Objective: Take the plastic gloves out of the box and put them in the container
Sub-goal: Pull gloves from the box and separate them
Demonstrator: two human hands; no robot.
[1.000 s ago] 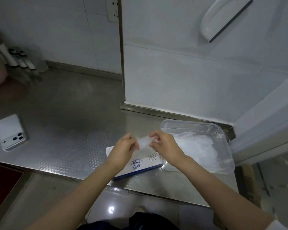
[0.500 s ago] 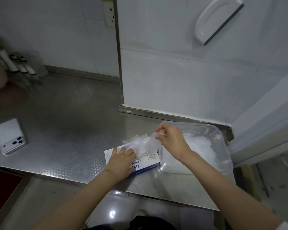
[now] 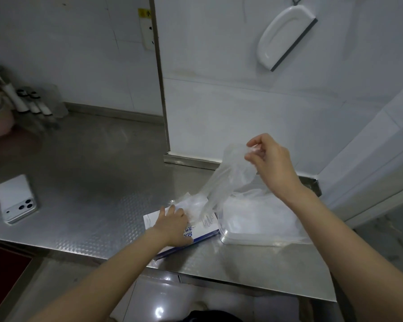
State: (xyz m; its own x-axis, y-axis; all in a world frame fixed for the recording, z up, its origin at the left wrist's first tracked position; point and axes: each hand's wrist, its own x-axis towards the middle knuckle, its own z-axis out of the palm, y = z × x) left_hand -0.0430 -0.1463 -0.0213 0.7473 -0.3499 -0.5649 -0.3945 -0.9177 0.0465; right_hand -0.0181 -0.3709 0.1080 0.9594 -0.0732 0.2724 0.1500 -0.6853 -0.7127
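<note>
Aloft, R hand grip pinching clear crinkly glove, L hand spread flat on box

Plastic glove: thin, translucent film, stretched out long and slanted. Upper end pinched in the right hand above the container; lower end reaching down to the top of the box.

Box: flat white carton with blue print and a blue front edge. Lying flat and slightly skewed near the front edge of the worktop, under the left hand. Crumpled film bunched on top.

Container: clear plastic, rectangular, rounded corners, lid off. Standing on the worktop just right of the box. Loosely piled inside: heap of gloves, translucent white.
</note>
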